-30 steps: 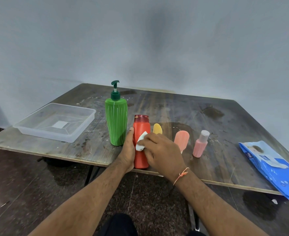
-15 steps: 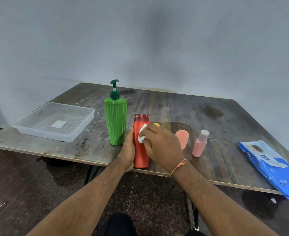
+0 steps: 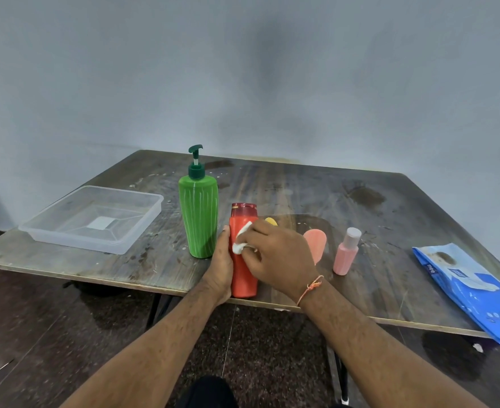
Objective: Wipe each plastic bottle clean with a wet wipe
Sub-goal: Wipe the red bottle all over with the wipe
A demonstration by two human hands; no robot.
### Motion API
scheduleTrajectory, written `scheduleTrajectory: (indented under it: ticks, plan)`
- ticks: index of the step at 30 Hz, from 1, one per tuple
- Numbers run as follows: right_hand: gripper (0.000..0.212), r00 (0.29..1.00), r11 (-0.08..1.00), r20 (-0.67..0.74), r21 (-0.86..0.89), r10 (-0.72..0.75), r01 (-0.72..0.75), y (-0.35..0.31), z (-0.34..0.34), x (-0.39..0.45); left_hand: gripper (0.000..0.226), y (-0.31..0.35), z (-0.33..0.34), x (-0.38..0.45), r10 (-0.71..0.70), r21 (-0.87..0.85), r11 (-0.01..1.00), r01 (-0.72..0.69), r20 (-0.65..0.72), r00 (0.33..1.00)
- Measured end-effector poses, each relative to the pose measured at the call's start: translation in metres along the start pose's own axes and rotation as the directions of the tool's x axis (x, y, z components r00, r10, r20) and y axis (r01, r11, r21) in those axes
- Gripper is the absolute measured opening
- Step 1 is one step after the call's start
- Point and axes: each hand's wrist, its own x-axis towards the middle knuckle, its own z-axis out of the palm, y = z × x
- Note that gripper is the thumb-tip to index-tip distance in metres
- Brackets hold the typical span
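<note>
A red bottle with a dark red cap stands upright at the table's front edge. My left hand grips its left side. My right hand pinches a white wet wipe against the bottle's upper front. A tall green pump bottle stands just left of it. Behind my right hand a yellow bottle is mostly hidden, and a peach bottle shows beside my wrist. A small pink bottle with a pale cap stands further right.
A clear plastic tray sits at the table's left. A blue wet wipe pack lies at the right, overhanging the front edge. The wooden table is stained and backs onto a grey wall.
My right hand with the wipe slid up the red bottle's front, then came slightly back down. The left hand kept its hold on the bottle.
</note>
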Motion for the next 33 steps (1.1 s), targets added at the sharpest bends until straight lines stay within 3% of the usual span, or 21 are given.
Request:
scheduleTrajectory:
  ticks: [4,10,16,21,27,33]
  plan:
    - [0.021,0.986,0.989,-0.079,-0.008,0.149,-0.150,0.010,0.000,0.002,0.075,-0.001,-0.001,0.002,-0.003,0.024,1.000,0.003,-0.006,1.000]
    - [0.017,0.999,0.998,-0.019,0.047,0.034,-0.033,0.004,0.003,-0.013,0.075,-0.001,-0.002,0.002,-0.014,-0.011,1.000,0.014,-0.018,1.000]
    - [0.019,0.980,0.986,-0.110,0.021,0.165,-0.164,0.011,0.005,-0.013,0.079,0.000,-0.004,0.002,-0.021,-0.005,1.000,0.021,-0.022,1.000]
    - [0.015,0.999,0.995,-0.008,0.092,0.037,-0.036,0.005,0.006,-0.031,0.076,0.001,-0.003,0.002,-0.033,-0.019,0.999,0.033,-0.033,0.999]
    - [0.021,0.991,0.993,-0.079,0.063,0.104,-0.100,0.008,0.013,-0.038,0.075,-0.001,-0.004,0.002,-0.029,-0.024,0.999,0.029,-0.012,1.000]
    - [0.018,0.999,0.992,0.022,0.122,-0.035,0.032,-0.006,0.013,-0.061,0.085,0.000,-0.005,0.004,-0.102,-0.059,0.993,0.105,0.040,0.994]
